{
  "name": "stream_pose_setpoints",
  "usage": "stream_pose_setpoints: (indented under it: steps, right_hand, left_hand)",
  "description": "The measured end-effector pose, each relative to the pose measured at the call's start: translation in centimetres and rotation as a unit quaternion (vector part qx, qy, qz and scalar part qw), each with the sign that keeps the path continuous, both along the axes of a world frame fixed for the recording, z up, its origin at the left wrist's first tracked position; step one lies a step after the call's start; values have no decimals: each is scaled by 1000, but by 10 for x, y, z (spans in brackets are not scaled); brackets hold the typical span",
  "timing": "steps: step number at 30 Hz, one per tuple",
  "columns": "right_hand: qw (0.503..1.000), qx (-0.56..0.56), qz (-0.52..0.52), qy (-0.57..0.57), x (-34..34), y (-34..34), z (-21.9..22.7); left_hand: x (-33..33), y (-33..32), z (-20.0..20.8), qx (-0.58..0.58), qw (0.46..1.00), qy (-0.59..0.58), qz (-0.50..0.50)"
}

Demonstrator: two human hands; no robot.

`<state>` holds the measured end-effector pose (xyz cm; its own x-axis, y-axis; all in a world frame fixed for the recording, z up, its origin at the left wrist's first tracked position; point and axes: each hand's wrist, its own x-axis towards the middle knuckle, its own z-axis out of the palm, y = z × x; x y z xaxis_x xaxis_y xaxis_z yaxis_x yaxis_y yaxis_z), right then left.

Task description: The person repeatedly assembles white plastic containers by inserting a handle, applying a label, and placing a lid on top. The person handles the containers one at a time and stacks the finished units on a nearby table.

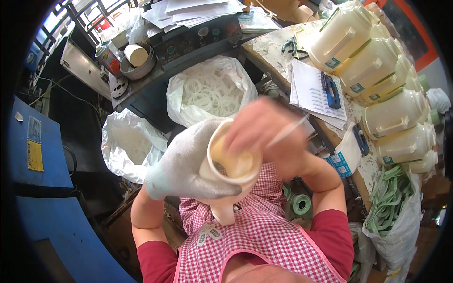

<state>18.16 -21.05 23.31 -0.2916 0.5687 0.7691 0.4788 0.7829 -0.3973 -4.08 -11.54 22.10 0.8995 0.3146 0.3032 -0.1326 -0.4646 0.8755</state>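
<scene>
My left hand (188, 155), in a pale knitted glove, is wrapped round a cream plastic jug body (225, 200) with a handle. Its round open mouth tilts up toward me. My bare right hand (264, 132) is over the mouth, its fingers bent into the opening and smeared by motion. A thin pale strip (292, 129) crosses that hand and sticks out to the right; its kind is too blurred to tell. Just beyond the jug stands a white bag of translucent rings (207, 92). Left of it is a second white bag (130, 141).
Cream jugs (396, 113) are stacked on the worn bench (273, 47) at right, beside papers (314, 89), a blue-handled cutter (332, 94) and pliers (295, 45). A bag of green strips (391, 198) hangs at its near edge. Blue machine panels (35, 146) stand left.
</scene>
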Motion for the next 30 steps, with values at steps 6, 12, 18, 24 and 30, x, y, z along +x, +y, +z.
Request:
stream_pose_setpoints:
  steps: [6, 12, 18, 24, 30]
  right_hand:
    - [782, -369, -22, 501, 141, 47, -89]
    - [836, -180, -247, 455, 245, 159, -33]
    - [906, -291, -297, -85, 172, 208, -114]
    - [749, -143, -439, -475, 77, 212, -251]
    - [833, -247, -395, -299, 68, 180, -183]
  left_hand:
    - [-61, -23, 29, 8, 951, -75, 299]
    - [-151, -3, 10, 9, 798, -195, 570]
    - [-195, 1, -23, 142, 801, -72, 577]
    - [-190, 17, -57, 71, 817, -37, 571]
    - [-157, 19, -62, 96, 850, -1, 519]
